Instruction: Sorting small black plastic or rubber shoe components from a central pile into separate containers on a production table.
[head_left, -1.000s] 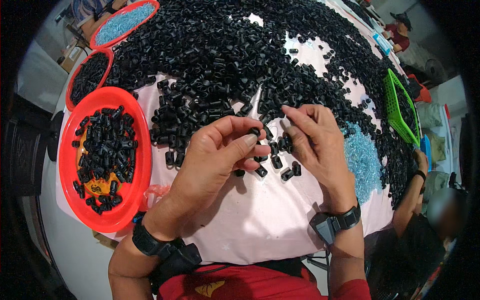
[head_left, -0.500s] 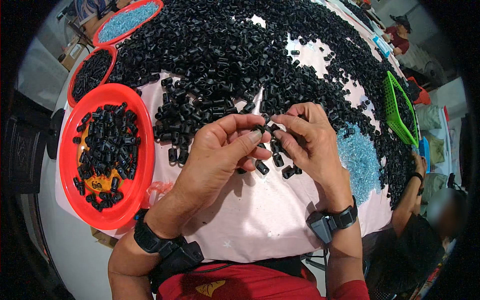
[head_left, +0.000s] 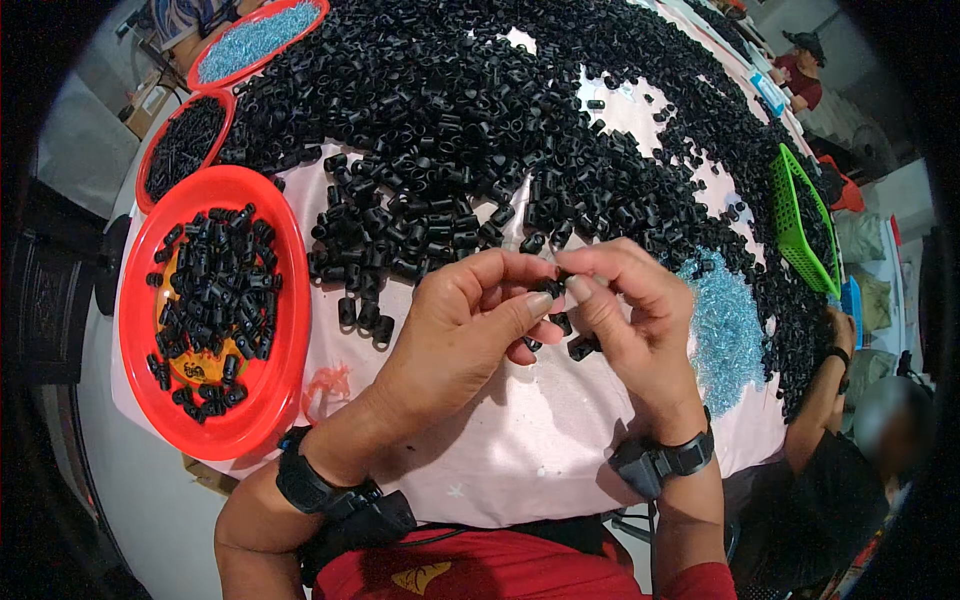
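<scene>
Leftward, a red oval plastic tray (head_left: 292,320) holds black cylindrical plastic parts (head_left: 220,285); above the pink-covered table (head_left: 530,440), the left hand (head_left: 455,325) and right hand (head_left: 642,318) clamp one small black plastic piece (head_left: 551,286); rightward, a green plastic basket (head_left: 788,220) holds dark bits (head_left: 815,218).

Free passage: bare near part of the counter (head_left: 510,445), between left forearm (head_left: 258,515) and right forearm (head_left: 692,520). Obstacles: red tray (head_left: 288,310), left; heap of black parts (head_left: 420,120), far side; pile of blue pieces (head_left: 727,340), right.
</scene>
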